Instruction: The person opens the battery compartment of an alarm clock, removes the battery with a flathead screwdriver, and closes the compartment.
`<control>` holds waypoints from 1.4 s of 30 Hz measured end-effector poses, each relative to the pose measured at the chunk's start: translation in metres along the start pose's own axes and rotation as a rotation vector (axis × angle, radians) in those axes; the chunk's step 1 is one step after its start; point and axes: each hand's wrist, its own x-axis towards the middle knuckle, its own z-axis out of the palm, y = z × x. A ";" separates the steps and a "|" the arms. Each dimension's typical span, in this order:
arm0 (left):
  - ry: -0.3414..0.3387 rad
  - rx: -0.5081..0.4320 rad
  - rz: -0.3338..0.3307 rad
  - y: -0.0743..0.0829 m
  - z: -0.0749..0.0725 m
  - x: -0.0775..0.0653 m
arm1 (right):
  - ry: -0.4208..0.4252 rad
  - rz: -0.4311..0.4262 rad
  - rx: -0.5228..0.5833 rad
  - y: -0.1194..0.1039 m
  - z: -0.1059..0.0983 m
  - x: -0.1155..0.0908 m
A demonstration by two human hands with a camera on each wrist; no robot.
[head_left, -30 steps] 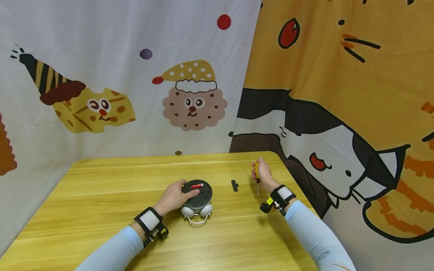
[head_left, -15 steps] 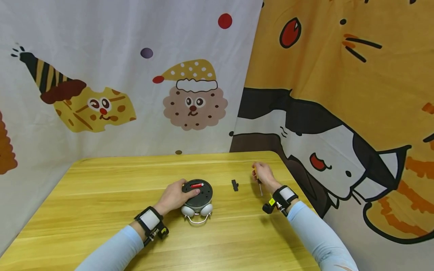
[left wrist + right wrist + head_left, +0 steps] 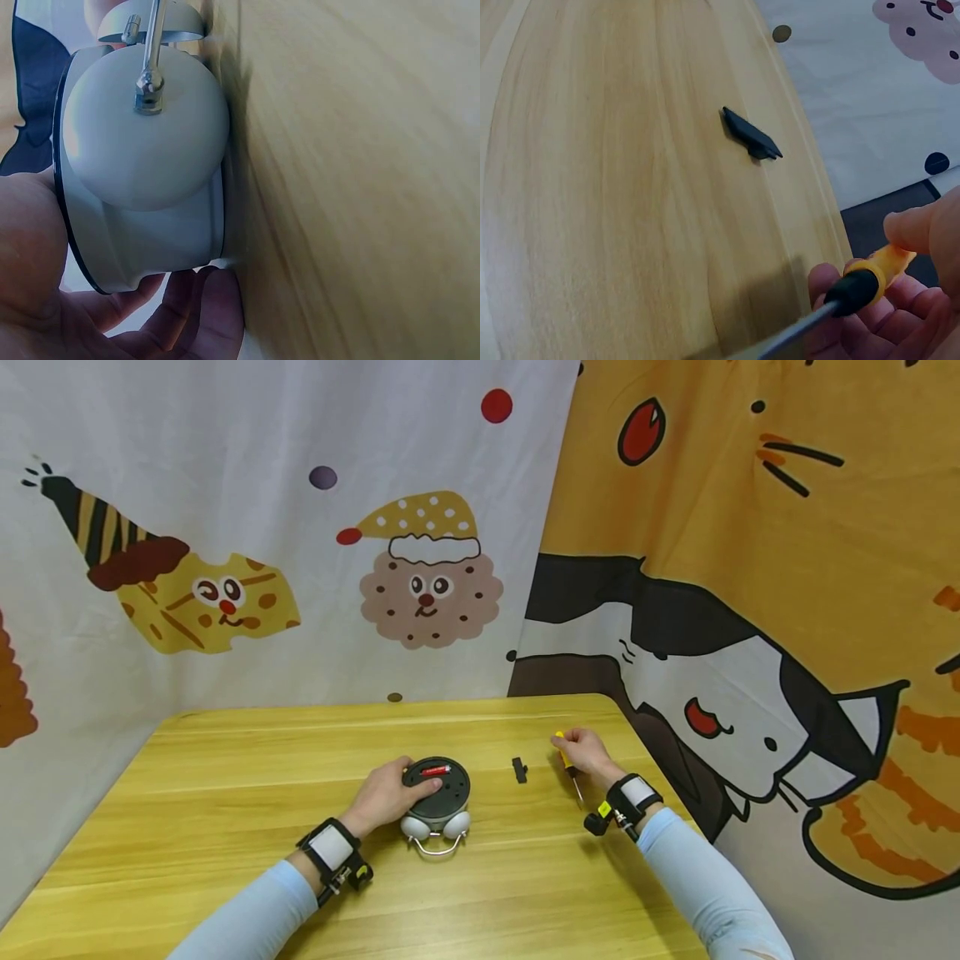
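A twin-bell alarm clock (image 3: 437,802) lies face down on the table, its black back up and its bells toward me. A red battery (image 3: 435,771) shows in the slot of that back. My left hand (image 3: 385,795) grips the clock by its left side, thumb on the back; in the left wrist view fingers curl around the case beside a pale bell (image 3: 146,127). Farther right, my right hand (image 3: 587,752) holds a screwdriver (image 3: 567,763) by its yellow and black handle, the shaft slanting down toward me. Between the hands lies a small black battery cover (image 3: 519,770).
The wooden table (image 3: 247,793) reaches back to a white printed curtain (image 3: 285,435). An orange curtain (image 3: 697,510) with cat drawings hangs close along the right edge. Both wrists wear strapped cameras.
My right hand has come slightly down and toward me, and the screwdriver has turned from upright to slanting, its tip nearer my wrist. My left hand and the clock stay put.
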 end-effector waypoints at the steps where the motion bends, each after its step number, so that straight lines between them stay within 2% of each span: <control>1: 0.001 0.001 0.000 0.000 0.000 0.000 | 0.003 0.001 -0.013 0.000 0.000 0.000; 7: 0.001 0.003 0.002 0.001 -0.001 -0.001 | 0.020 0.009 -0.080 0.004 0.000 0.000; 15: 0.000 -0.001 -0.002 0.002 -0.002 -0.001 | 0.014 0.071 -0.079 0.010 -0.001 0.005; 23: 0.002 0.001 -0.002 0.001 -0.002 -0.001 | 0.067 0.088 -0.137 0.011 -0.002 0.004; 36: -0.002 0.005 0.002 0.002 -0.002 -0.003 | 0.121 0.035 -0.197 0.016 -0.002 0.000; 42: -0.007 -0.006 0.011 0.001 -0.002 -0.002 | 0.158 -0.007 -0.277 0.020 -0.002 0.003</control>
